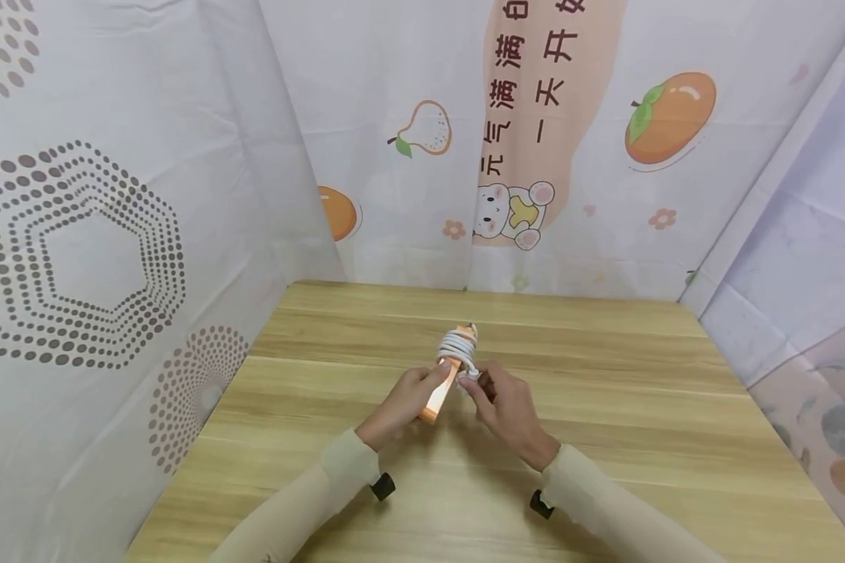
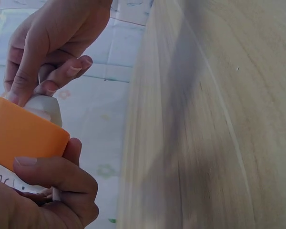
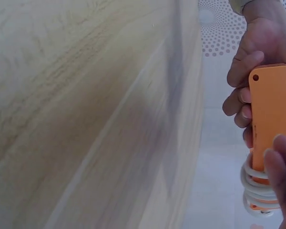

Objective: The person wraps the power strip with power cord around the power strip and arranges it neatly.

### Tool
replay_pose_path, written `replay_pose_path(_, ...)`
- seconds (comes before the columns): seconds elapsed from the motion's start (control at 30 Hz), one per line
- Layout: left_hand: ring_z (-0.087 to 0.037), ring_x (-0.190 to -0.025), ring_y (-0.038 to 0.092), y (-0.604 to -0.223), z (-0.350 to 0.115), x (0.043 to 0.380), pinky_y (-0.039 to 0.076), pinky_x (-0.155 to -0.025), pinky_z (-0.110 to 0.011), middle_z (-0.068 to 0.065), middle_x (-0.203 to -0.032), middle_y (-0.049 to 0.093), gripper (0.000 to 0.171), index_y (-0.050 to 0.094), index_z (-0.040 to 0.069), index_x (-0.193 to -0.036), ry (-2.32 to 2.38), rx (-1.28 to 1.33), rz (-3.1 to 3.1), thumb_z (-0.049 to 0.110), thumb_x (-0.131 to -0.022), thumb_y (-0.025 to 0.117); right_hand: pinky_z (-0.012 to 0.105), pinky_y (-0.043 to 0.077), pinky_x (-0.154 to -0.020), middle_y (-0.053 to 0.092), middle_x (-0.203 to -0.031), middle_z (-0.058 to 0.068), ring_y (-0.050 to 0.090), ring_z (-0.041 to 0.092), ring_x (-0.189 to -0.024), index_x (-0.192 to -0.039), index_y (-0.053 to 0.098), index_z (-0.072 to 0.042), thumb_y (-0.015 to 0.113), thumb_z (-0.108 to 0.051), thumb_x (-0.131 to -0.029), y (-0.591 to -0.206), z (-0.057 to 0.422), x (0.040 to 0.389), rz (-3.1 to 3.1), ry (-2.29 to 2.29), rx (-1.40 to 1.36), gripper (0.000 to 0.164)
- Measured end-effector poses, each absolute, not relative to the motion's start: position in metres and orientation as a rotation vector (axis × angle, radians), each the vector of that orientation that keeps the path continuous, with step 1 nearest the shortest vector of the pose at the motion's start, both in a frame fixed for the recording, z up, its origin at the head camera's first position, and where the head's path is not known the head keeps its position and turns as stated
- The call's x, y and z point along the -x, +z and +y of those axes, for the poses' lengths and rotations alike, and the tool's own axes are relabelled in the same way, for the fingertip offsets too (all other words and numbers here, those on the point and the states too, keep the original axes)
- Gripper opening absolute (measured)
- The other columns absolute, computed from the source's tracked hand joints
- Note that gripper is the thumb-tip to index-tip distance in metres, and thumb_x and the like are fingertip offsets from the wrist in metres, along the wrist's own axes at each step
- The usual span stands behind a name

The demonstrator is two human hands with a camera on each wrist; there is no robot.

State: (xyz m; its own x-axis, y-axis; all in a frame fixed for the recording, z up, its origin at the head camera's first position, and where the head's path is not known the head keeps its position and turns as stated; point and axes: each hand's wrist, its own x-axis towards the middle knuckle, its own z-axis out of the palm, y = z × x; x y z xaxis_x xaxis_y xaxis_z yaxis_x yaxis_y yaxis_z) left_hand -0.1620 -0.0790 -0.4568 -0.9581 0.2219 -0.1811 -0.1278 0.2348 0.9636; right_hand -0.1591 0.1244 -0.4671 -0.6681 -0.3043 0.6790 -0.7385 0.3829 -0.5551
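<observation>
An orange-and-white power strip (image 1: 437,396) is held at an angle above the wooden table, its far part wound with several turns of white cord (image 1: 457,345). My left hand (image 1: 414,396) grips the near part, thumb on top and fingers curled underneath. Close beside it on the right, my right hand (image 1: 509,404) pinches the white plug (image 2: 51,108) at the cord's end between thumb and fingers. The right wrist view shows the strip's orange back (image 3: 275,107) with screw holes, and the coils (image 3: 259,191) partly covered by right fingers. The plug's prongs cannot be made out.
The wood-grain table (image 1: 605,367) extends around both hands. A printed curtain (image 1: 394,70) hangs behind its far edge, with more patterned cloth (image 1: 98,266) along the left and right sides. A dark band (image 1: 383,486) shows at the left wrist.
</observation>
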Motion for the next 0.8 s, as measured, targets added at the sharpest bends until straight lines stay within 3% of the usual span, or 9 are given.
replay_pose_path(0.37,-0.011,-0.049,0.041,-0.453,-0.079,0.161,0.031,-0.041,-0.027,-0.005,-0.070,0.053,0.072,0.064,0.001,-0.110,1.722,-0.160,2.215,0.071,-0.096,0.052,0.018,0.039,-0.048,0.054,-0.072,-0.007,0.045,-0.001,-0.059,-0.099,0.060,-0.005,0.081,-0.006,-0.088,-0.468,0.121,0.160,-2.227,1.008,-0.802,0.023)
replay_pose_path(0.53,-0.014,-0.057,0.049,-0.445,-0.084,0.162,0.040,-0.048,-0.029,-0.005,-0.074,0.056,0.065,0.065,0.004,-0.101,1.691,-0.224,2.242,0.068,-0.096,0.056,0.019,0.038,-0.047,0.051,-0.071,-0.010,0.042,-0.001,-0.057,-0.091,0.055,-0.011,0.082,-0.010,-0.088,-0.469,0.121,0.161,-2.270,1.028,-0.825,0.027)
replay_pose_path(0.8,-0.013,-0.058,0.049,-0.449,-0.089,0.161,0.039,-0.051,-0.029,-0.002,-0.073,0.056,0.062,0.064,0.005,-0.099,1.659,-0.210,2.189,0.067,-0.096,0.058,0.022,0.043,-0.051,0.058,-0.073,-0.012,0.048,0.000,-0.059,-0.091,0.060,-0.015,0.084,-0.014,-0.085,-0.463,0.121,0.159,-2.407,1.129,-0.764,0.025)
